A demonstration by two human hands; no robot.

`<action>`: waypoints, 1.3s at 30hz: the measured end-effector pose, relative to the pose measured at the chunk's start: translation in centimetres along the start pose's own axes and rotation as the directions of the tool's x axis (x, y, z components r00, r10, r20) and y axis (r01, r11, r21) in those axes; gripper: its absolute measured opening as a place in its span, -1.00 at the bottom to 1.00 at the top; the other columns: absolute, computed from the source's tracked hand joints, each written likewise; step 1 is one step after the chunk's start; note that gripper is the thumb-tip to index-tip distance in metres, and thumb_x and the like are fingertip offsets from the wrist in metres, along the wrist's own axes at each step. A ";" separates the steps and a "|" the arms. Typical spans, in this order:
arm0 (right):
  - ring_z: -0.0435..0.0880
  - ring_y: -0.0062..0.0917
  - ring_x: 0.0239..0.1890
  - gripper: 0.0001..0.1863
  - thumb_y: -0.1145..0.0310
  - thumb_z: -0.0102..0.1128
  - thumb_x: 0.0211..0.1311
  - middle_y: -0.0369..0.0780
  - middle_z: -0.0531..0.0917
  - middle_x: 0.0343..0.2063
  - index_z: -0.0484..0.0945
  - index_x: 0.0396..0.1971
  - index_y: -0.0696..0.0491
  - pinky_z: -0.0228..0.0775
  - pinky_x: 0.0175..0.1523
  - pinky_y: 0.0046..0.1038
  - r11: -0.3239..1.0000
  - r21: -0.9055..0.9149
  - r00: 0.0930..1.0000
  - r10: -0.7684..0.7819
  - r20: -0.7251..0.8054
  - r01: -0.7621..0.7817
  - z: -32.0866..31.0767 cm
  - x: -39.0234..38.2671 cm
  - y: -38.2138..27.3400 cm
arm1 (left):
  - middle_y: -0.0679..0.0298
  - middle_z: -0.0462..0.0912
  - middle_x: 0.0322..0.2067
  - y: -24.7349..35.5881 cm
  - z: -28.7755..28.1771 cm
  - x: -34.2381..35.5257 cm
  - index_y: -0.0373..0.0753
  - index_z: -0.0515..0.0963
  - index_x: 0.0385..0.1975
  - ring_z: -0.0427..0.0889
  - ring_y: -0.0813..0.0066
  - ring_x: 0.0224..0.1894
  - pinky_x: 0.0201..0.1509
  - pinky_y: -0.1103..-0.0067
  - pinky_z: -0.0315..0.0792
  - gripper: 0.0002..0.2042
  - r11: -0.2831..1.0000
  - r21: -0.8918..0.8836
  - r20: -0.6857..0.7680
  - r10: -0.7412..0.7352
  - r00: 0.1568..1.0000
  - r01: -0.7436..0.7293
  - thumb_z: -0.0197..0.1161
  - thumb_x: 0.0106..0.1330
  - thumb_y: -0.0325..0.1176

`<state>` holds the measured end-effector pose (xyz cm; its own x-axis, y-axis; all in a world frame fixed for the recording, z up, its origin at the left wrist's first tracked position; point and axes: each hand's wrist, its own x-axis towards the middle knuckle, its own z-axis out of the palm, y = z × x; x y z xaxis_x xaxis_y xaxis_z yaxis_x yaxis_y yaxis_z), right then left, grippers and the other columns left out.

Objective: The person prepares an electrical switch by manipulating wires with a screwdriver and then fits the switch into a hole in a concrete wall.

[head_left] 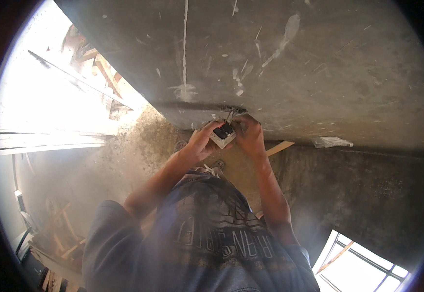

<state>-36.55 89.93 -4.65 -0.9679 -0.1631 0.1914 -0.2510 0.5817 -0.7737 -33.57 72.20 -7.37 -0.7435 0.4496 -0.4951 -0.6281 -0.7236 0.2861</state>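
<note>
My left hand (201, 142) grips a small white electrical wall plate (221, 142) with black modules (224, 130) set in it, thumb along its upper left edge. The plate is tilted, one corner toward me. Beyond it, thin wires (230, 116) come out of a rough hole (237, 110) low in the grey wall and run down to the plate. At the plate's right side my right hand (250, 134) is closed, its fingers bent beside the wires. What those fingertips pinch is too small and partly hidden to make out.
A grey cement wall (319, 63) with white splashes rises ahead. On the right lie a crumpled clear plastic wrapper (332, 142) and a wooden strip (280, 148). Wood pieces (106, 75) are piled in the bright opening at left. A barred window (362, 263) shows at lower right.
</note>
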 end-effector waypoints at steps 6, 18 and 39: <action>0.71 -0.07 -0.31 -0.80 0.47 0.30 0.03 0.05 0.69 -0.42 0.67 -0.31 0.20 0.52 -0.19 -0.28 0.984 -0.050 0.983 0.173 0.062 -0.170 0.2 1.2 0.2 | 0.13 0.59 -0.12 0.1 0.0 0.2 -0.28 0.46 -0.03 0.65 0.20 -0.06 0.00 0.13 0.65 -0.69 0.995 -0.068 -0.040 -0.071 0.997 0.068 0.29 0.33 -0.27; 0.56 -0.61 -0.39 -0.45 -0.02 0.25 0.32 -0.24 0.71 -0.30 0.58 0.03 0.18 0.44 -0.28 -0.49 0.569 0.490 0.715 0.677 0.175 -0.660 -1.0 -4.2 -0.3 | 0.25 0.63 -0.10 -1.4 0.1 0.1 -0.14 0.50 -0.02 0.64 0.40 -0.11 -0.12 0.40 0.60 -0.57 0.991 -0.052 -0.047 -0.126 0.991 0.124 0.29 0.31 0.05; 0.50 -0.64 -0.17 -0.45 0.00 0.03 0.47 -0.27 0.59 -0.21 0.43 0.19 0.15 0.38 -0.08 -0.56 0.518 0.720 0.784 0.618 0.058 -0.461 5.2 -6.8 -4.1 | 0.15 0.62 -0.07 1.3 -1.1 2.2 -0.31 0.50 0.05 0.56 0.41 -0.03 0.10 0.48 0.39 -0.62 0.577 0.786 0.091 0.247 0.965 -0.221 0.08 0.48 -0.11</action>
<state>-28.86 84.49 -5.88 -0.9134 0.1854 -0.3624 0.3267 -0.1972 -0.9243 -35.75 71.70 -9.03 -0.8931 0.3029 -0.3327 -0.3783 -0.1053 0.9197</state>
